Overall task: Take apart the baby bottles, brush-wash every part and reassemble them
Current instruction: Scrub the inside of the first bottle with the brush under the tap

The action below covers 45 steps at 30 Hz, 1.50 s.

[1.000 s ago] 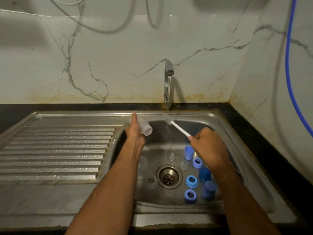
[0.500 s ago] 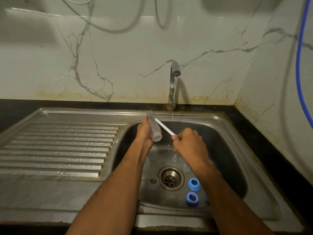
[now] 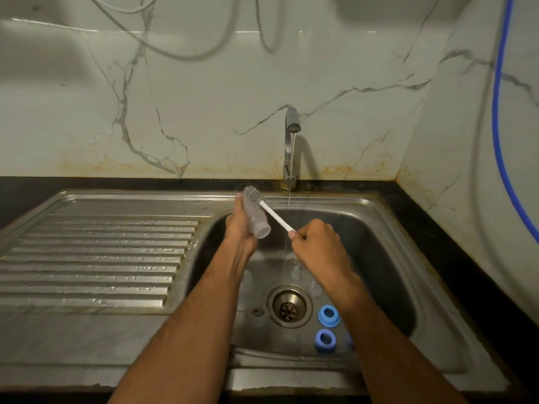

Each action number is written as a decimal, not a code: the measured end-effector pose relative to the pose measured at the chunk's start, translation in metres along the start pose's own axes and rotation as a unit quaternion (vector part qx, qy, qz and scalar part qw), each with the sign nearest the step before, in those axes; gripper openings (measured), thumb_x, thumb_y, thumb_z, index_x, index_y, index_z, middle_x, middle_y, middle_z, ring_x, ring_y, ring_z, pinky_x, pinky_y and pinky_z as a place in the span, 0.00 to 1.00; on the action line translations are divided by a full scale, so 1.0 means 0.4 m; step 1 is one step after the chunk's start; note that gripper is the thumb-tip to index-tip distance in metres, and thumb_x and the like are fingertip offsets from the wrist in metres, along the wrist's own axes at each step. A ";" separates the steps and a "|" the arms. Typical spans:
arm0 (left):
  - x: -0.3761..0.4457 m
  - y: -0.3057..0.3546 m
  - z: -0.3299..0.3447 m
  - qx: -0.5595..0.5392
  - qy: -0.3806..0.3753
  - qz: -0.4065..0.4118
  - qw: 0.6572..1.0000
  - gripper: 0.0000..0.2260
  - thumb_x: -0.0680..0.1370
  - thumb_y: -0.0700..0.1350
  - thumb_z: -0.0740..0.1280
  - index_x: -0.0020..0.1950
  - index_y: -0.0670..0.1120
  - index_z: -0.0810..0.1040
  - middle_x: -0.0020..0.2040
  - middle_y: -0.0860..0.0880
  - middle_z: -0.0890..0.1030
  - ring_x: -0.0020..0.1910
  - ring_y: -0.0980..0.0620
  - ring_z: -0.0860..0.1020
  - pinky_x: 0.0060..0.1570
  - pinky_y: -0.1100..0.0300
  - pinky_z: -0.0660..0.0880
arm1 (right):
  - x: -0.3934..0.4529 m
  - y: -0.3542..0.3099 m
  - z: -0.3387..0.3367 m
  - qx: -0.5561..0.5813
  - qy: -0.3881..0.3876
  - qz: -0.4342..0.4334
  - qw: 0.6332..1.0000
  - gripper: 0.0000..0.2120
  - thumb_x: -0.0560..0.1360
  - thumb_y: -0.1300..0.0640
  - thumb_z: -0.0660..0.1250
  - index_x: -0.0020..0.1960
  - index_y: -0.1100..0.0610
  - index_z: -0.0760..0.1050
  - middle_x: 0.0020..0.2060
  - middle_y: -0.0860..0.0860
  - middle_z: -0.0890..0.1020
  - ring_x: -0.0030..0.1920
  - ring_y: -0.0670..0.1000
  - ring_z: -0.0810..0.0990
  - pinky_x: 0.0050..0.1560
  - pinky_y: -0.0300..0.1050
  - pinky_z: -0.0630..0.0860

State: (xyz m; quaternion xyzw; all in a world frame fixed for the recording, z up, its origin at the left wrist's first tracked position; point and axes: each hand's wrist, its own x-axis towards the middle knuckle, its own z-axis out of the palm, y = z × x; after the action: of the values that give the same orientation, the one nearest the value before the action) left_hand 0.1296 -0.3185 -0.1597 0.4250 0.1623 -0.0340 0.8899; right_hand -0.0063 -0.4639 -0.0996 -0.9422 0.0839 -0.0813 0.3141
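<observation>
My left hand [image 3: 240, 225] grips a clear baby bottle body [image 3: 256, 220] over the sink basin, its open mouth pointing down and to the right. My right hand [image 3: 316, 244] grips the white handle of a bottle brush [image 3: 264, 207]. The grey bristle head lies against the outside of the bottle's far end. Two blue collar rings [image 3: 329, 315] [image 3: 325, 339] lie on the basin floor near the drain [image 3: 289, 307]. Clear teats [image 3: 296, 272] and another clear bottle [image 3: 244, 287] lie in the basin, partly hidden by my arms.
A thin stream of water runs from the tap [image 3: 291, 123] into the steel sink [image 3: 388, 228], just right of the brush handle. The ribbed draining board [image 3: 96, 258] lies to the left. A blue hose [image 3: 500, 112] hangs on the right wall.
The brush left the water stream and moved left onto the outside of the bottle. The bottle has turned more upright in my left hand. My right arm now hides several blue parts.
</observation>
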 end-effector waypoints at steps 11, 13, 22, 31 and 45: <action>0.001 0.015 -0.013 -0.058 0.044 -0.007 0.997 0.28 0.80 0.61 0.64 0.70 0.41 0.70 0.59 0.39 0.81 0.53 0.43 0.83 0.44 0.48 0.83 | 0.001 0.019 -0.002 -0.001 0.003 -0.006 1.000 0.15 0.80 0.46 0.66 0.41 0.54 0.79 0.33 0.49 0.79 0.34 0.49 0.80 0.36 0.48 0.79; 0.000 0.010 -0.010 -0.072 0.010 -0.020 0.997 0.24 0.83 0.57 0.63 0.70 0.41 0.69 0.60 0.40 0.81 0.53 0.44 0.83 0.47 0.47 0.83 | 0.012 0.015 0.004 -0.007 0.002 0.004 1.000 0.14 0.80 0.45 0.66 0.44 0.54 0.80 0.36 0.50 0.80 0.36 0.50 0.80 0.36 0.48 0.79; 0.028 0.038 -0.026 -0.043 0.058 0.007 0.997 0.31 0.79 0.65 0.62 0.69 0.42 0.74 0.61 0.42 0.82 0.50 0.48 0.83 0.43 0.53 0.83 | -0.011 0.031 -0.040 0.023 -0.062 -0.008 0.998 0.19 0.79 0.46 0.69 0.36 0.57 0.81 0.26 0.49 0.78 0.28 0.48 0.77 0.34 0.48 0.78; -0.020 0.000 0.009 0.006 0.080 -0.001 0.997 0.21 0.85 0.57 0.58 0.64 0.40 0.74 0.51 0.44 0.82 0.46 0.48 0.81 0.42 0.54 0.79 | -0.010 -0.004 0.000 0.007 -0.017 -0.008 1.000 0.14 0.82 0.46 0.65 0.47 0.56 0.81 0.36 0.50 0.81 0.36 0.48 0.80 0.31 0.42 0.72; -0.022 0.013 -0.006 -0.022 -0.070 -0.020 0.997 0.31 0.73 0.64 0.71 0.63 0.41 0.77 0.42 0.47 0.80 0.36 0.53 0.78 0.34 0.58 0.78 | -0.013 0.015 -0.009 0.020 -0.009 -0.006 1.000 0.14 0.81 0.45 0.66 0.44 0.54 0.80 0.35 0.49 0.81 0.36 0.48 0.81 0.33 0.44 0.76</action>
State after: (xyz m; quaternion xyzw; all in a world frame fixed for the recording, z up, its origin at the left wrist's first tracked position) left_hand 0.1215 -0.3139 -0.1543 0.3985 0.1086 -0.0784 0.9073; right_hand -0.0126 -0.4694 -0.1010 -0.9369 0.0741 -0.0758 0.3333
